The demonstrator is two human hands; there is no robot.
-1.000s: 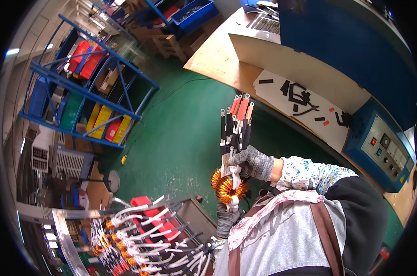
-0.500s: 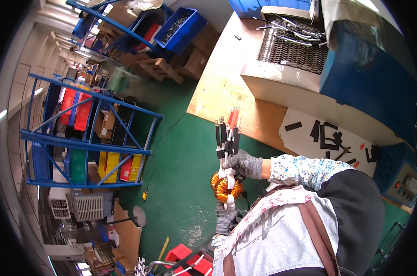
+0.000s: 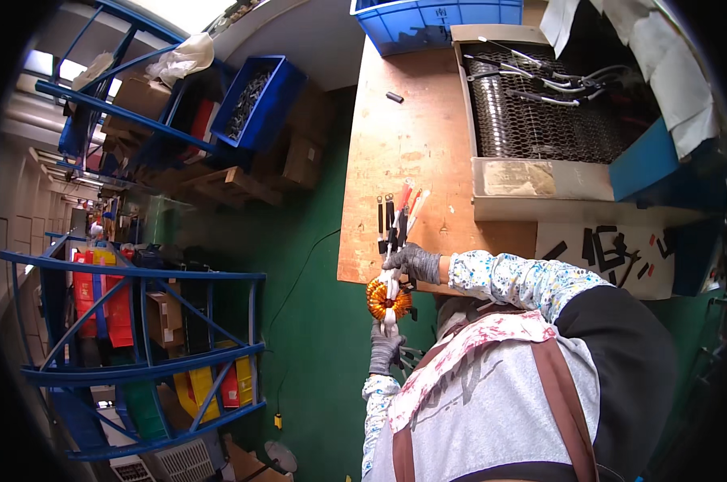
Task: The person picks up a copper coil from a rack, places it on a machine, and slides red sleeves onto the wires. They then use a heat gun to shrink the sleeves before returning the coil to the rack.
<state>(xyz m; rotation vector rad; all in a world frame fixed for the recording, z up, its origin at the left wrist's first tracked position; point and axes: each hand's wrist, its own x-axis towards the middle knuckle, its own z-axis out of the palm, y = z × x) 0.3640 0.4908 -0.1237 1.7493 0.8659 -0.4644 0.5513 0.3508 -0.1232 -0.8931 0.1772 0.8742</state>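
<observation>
A copper-wound ring coil (image 3: 379, 301) hangs between my two gloved hands at the near edge of the wooden bench. My right hand (image 3: 417, 263) is closed around the coil's white-sleeved leads just above the winding. Beyond that hand the leads fan out over the bench, carrying black tubes (image 3: 381, 217) and red tubes (image 3: 407, 195) with metal ring terminals at their tips. My left hand (image 3: 386, 351) grips the white-wrapped leads on the coil's near side. Its fingertips are partly hidden.
A mesh conveyor (image 3: 524, 120) bearing several cable leads enters a machine at the back right. Black and red tube pieces lie on a white sheet (image 3: 572, 233). A blue crate (image 3: 443, 24) stands at the back, a small black tube (image 3: 395, 97) before it. Blue racks (image 3: 146, 273) stand left.
My view has turned and come closer to the bench. The coil and both hands now sit nearer the bench, with the lead ends over its wooden top. Both hands keep their grip.
</observation>
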